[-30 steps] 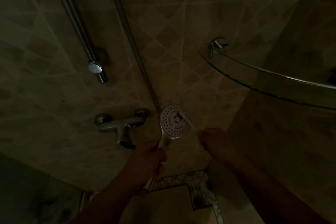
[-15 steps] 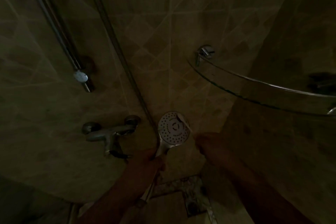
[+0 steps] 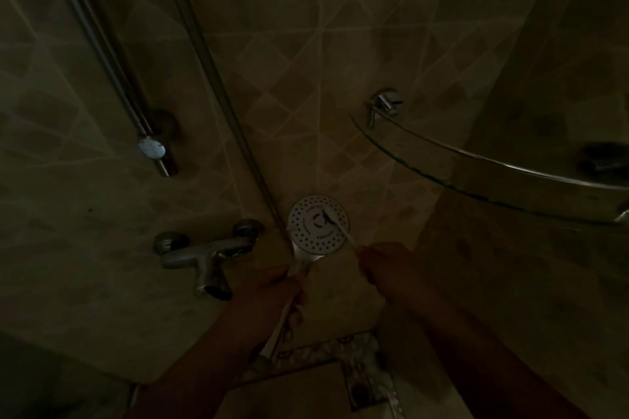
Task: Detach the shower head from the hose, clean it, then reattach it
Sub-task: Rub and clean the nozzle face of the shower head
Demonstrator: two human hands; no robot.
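While your left hand clenches the handle to turn the shower head face-up toward you, your right hand pinches a thin white swab, its tip resting at the face's centre, likely to clean the nozzles. Open room lies above the head; the glass shelf edge sits to the right, the mixer tap left.

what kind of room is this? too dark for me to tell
Almost certainly a tiled shower stall in a bathroom. A wall-mounted mixer tap sits below a riser rail, a curved glass corner shelf is fixed to the tiles, and the left hand holds a shower head.
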